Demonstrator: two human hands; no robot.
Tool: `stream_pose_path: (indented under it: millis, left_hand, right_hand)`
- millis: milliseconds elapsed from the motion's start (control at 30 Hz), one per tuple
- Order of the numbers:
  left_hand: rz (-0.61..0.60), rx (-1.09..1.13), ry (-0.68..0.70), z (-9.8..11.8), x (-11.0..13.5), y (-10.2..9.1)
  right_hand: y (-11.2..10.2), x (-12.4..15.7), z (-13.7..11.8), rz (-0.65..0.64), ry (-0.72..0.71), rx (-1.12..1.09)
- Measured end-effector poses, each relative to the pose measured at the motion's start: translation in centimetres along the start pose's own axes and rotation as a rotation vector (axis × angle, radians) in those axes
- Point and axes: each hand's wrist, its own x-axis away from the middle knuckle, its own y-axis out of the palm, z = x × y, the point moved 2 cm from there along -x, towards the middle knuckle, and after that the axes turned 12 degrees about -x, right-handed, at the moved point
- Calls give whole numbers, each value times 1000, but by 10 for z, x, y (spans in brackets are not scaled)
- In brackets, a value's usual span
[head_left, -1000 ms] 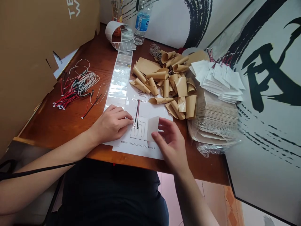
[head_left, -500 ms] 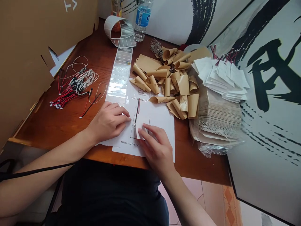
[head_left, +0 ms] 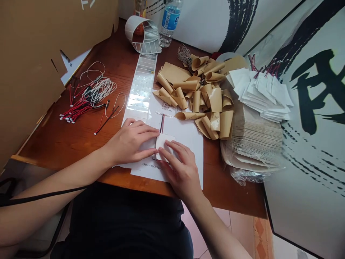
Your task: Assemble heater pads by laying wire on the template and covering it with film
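Right hand (head_left: pixel 179 171) rests on a white square (head_left: pixel 164 144) — left hand (head_left: pixel 132 142) just beside.

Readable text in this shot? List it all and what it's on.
"DRS-206D" on the white paper sheet; the rest is hidden by the right hand.
Small print above it: too small to read.
Water bottle label: blurred, unreadable.
Cardboard panel: cropped letters, unreadable.
Black brush character: cannot tell which.

Printed code (head_left: pixel 149 167) on the paper sheet, partly hidden under the right hand (head_left: pixel 181 172); most of the white square pad (head_left: pixel 165 144) covered by the fingers (head_left: pixel 175 153). Water bottle (head_left: pixel 169 21) cut off by the top edge. Small print (head_left: pixel 162 105) and wire connectors (head_left: pixel 66 118) too small to read.
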Motion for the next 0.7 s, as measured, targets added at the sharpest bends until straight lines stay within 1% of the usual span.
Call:
stream_pose_path:
  millis: [167,400,467,567,700]
  left_hand:
    - [-22,45,6,-3,2,3]
    - [-44,44,18,-3,4,5]
    - [-53,46,26,-3,4,5]
    - [-53,40,33,-4,4,5]
    - [-46,14,20,-4,5,6]
  right_hand:
    - [-3,-1,2,23,52,-73]
    - [-10,-2,11,-22,89,-115]
    - [-16,-5,16,-59,102,-117]
    - [-22,-13,23,-164,113,-119]
    - [-22,-26,27,-326,34,-142]
